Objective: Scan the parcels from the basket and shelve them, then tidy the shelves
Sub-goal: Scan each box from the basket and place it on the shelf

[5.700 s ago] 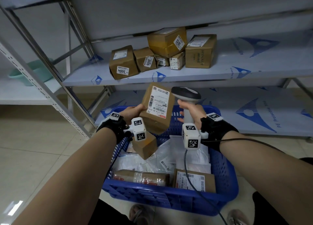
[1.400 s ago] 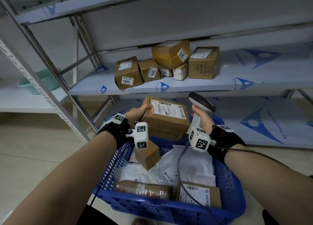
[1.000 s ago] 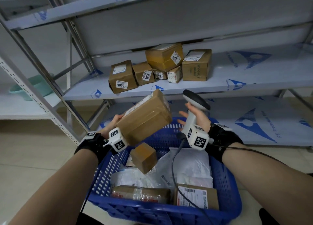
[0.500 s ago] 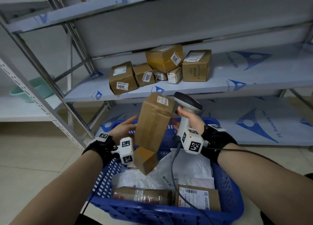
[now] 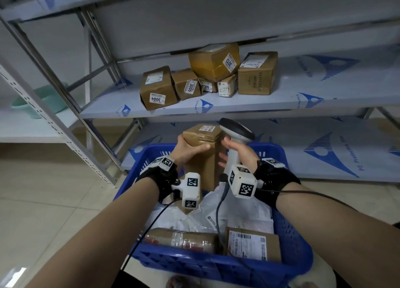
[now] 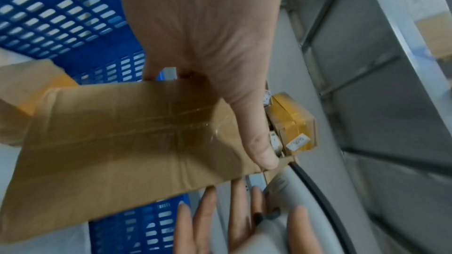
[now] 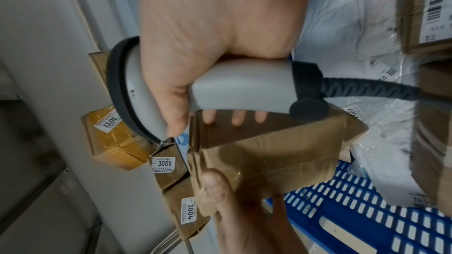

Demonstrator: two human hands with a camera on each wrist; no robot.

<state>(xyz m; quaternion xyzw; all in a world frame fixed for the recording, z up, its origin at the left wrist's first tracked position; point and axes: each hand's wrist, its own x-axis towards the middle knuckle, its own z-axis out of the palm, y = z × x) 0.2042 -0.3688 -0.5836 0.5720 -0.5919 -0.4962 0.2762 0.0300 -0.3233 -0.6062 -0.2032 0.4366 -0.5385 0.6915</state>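
The left hand point(image 5: 187, 149) grips the tall brown cardboard parcel point(image 5: 202, 155) upright above the far end of the blue plastic basket point(image 5: 290, 242). The right hand point(image 5: 237, 152) clasps the grey handheld scanner point(image 5: 236, 136), fingers steadying the parcel. It seems best to lift straight, keeping the small label facing out.

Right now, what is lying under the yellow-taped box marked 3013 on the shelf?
The box marked 3013 rests tilted on two small parcels: one labelled with a number starting 600 and a white-labelled one. Anything behind them is covered.
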